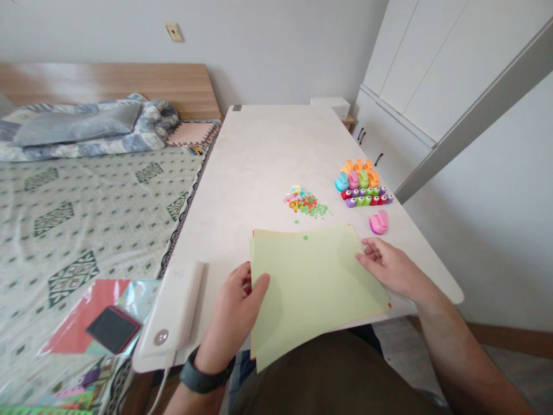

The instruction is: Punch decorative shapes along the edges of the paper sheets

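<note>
Left hand pinches green paper; right hand curls at its edge, grip unclear; clear bag holds red paper.

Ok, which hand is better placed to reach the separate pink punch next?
Probably the right hand, at the right edge of the green paper and near the separate pink punch. The left hand, at the paper's left edge, is farther away.

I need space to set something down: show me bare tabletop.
Free: white tabletop between the small multicoloured paper cutouts and the grey wall; also between those cutouts and the long white plastic device. Crowded: near middle, under pale green paper sheets; right side, under rows of colourful plastic punches.
</note>
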Available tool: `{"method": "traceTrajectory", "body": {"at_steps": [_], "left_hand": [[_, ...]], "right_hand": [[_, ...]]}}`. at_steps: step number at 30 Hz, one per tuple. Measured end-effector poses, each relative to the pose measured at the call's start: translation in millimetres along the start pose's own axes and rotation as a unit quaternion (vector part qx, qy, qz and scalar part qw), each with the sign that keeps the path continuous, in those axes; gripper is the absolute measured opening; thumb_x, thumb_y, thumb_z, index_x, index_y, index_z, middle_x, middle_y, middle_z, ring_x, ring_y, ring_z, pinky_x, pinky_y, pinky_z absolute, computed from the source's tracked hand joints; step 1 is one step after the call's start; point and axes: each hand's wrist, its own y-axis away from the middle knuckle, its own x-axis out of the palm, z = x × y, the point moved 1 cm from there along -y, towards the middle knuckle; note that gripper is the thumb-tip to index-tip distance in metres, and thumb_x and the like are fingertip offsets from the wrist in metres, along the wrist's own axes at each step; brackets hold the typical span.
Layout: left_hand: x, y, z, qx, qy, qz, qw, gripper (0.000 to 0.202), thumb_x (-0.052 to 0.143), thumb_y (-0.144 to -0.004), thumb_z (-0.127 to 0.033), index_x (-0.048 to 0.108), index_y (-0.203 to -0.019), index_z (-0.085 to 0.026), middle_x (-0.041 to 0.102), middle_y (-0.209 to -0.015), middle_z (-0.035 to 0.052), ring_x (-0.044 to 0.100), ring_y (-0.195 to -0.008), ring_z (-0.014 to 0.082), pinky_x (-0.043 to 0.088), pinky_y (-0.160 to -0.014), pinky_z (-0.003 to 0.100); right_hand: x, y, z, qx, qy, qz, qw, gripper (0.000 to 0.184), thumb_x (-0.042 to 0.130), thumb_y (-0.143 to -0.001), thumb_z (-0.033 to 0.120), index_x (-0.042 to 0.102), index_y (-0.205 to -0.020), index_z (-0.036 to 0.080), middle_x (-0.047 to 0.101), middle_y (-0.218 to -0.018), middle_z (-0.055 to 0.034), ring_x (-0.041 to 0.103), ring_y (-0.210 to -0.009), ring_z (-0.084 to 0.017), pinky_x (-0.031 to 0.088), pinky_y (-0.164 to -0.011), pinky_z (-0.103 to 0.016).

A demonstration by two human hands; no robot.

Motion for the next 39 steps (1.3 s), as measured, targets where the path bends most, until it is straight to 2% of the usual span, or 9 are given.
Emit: {"method": "traceTrajectory", "body": {"at_steps": [3, 9, 14, 17, 19, 23, 25, 29, 39], "left_hand": [[0.2, -0.8, 2.3, -0.033, 0.041, 0.042, 0.998, 0.045, 0.063, -0.087, -0.050, 0.062, -0.113, -0.014, 0.074, -0.093, 0.0094, 0.070, -0.073, 0.0217, 0.057, -0.064, 0.033], [-2.8, -3.2, 4.2, -0.020, -0.017, 0.005, 1.000, 0.038, 0.065, -0.083, -0.049, 0.065, -0.101, -0.016, 0.072, -0.080, 0.0065, 0.068, -0.071, 0.0226, 0.054, -0.061, 0.031], [-3.6, -4.0, 8.1, 0.003, -0.098, -0.043, 0.994, 0.029, 0.062, -0.083, -0.045, 0.064, -0.093, -0.018, 0.071, -0.083, 0.0080, 0.066, -0.077, 0.0252, 0.053, -0.063, 0.033], [-3.4, -4.9, 11.8, 0.019, -0.141, -0.051, 0.989, 0.028, 0.059, -0.085, -0.043, 0.064, -0.095, -0.017, 0.072, -0.088, 0.0094, 0.066, -0.081, 0.0260, 0.052, -0.065, 0.034], [-2.9, -5.8, 14.2, 0.026, -0.175, -0.046, 0.983, 0.029, 0.056, -0.088, -0.043, 0.064, -0.098, -0.017, 0.072, -0.091, 0.0099, 0.066, -0.082, 0.0258, 0.051, -0.067, 0.034], [-2.4, -6.8, 16.7, 0.037, -0.209, -0.035, 0.977, 0.030, 0.051, -0.091, -0.041, 0.063, -0.103, -0.017, 0.071, -0.093, 0.0098, 0.066, -0.085, 0.0258, 0.050, -0.071, 0.034], [-2.8, -6.2, 16.3, 0.042, -0.202, -0.038, 0.978, 0.029, 0.052, -0.090, -0.040, 0.063, -0.102, -0.017, 0.071, -0.091, 0.0095, 0.065, -0.085, 0.0261, 0.050, -0.072, 0.034], [-3.8, -5.1, 16.6, 0.043, -0.185, -0.052, 0.980, 0.026, 0.054, -0.088, -0.040, 0.063, -0.100, -0.017, 0.071, -0.091, 0.0095, 0.065, -0.085, 0.0268, 0.050, -0.072, 0.035], [-4.9, -8.5, 26.9, 0.063, -0.261, -0.047, 0.962, 0.032, 0.047, -0.094, -0.040, 0.062, -0.106, -0.015, 0.064, -0.108, 0.0130, 0.061, -0.102, 0.0277, 0.048, -0.089, 0.042]], "right_hand": [[-0.7, -0.1, 2.6, -0.007, 0.011, 0.001, 1.000, 0.042, 0.057, -0.091, 0.054, 0.060, -0.119, 0.023, 0.070, -0.104, -0.0095, 0.069, -0.087, -0.024, 0.054, -0.075, -0.037], [0.5, -3.4, 10.2, -0.031, 0.092, -0.008, 0.995, 0.041, 0.058, -0.090, 0.055, 0.061, -0.117, 0.024, 0.070, -0.097, -0.0094, 0.068, -0.083, -0.026, 0.052, -0.072, -0.039], [4.8, -6.9, 36.5, -0.138, 0.113, -0.095, 0.979, 0.032, 0.061, -0.091, 0.044, 0.063, -0.116, 0.023, 0.066, -0.113, -0.0152, 0.063, -0.107, -0.034, 0.049, -0.093, -0.049], [14.7, -14.4, 61.6, -0.192, -0.014, -0.004, 0.981, 0.030, 0.056, -0.095, 0.038, 0.059, -0.123, 0.026, 0.066, -0.119, -0.0110, 0.065, -0.104, -0.027, 0.054, -0.089, -0.044], [25.9, -25.6, 75.6, -0.191, -0.097, 0.070, 0.974, 0.027, 0.055, -0.096, 0.036, 0.059, -0.121, 0.026, 0.067, -0.118, -0.0087, 0.067, -0.099, -0.023, 0.056, -0.086, -0.041], [53.1, -61.0, 89.3, -0.177, -0.209, 0.143, 0.951, 0.027, 0.059, -0.093, 0.028, 0.057, -0.119, 0.024, 0.068, -0.118, -0.0074, 0.067, -0.105, -0.021, 0.054, -0.095, -0.042], [61.8, -78.2, 89.9, -0.167, -0.224, 0.128, 0.951, 0.026, 0.060, -0.091, 0.025, 0.057, -0.117, 0.023, 0.068, -0.119, -0.0081, 0.066, -0.108, -0.021, 0.053, -0.098, -0.043], [59.9, -95.8, 84.4, -0.149, -0.242, 0.017, 0.959, 0.028, 0.061, -0.091, 0.027, 0.055, -0.118, 0.023, 0.064, -0.128, -0.0099, 0.060, -0.123, -0.023, 0.046, -0.107, -0.045], [36.3, -76.4, 58.6, -0.145, -0.216, 0.026, 0.965, 0.029, 0.059, -0.094, 0.035, 0.057, -0.120, 0.023, 0.067, -0.123, -0.0095, 0.064, -0.116, -0.023, 0.048, -0.106, -0.047]]}}
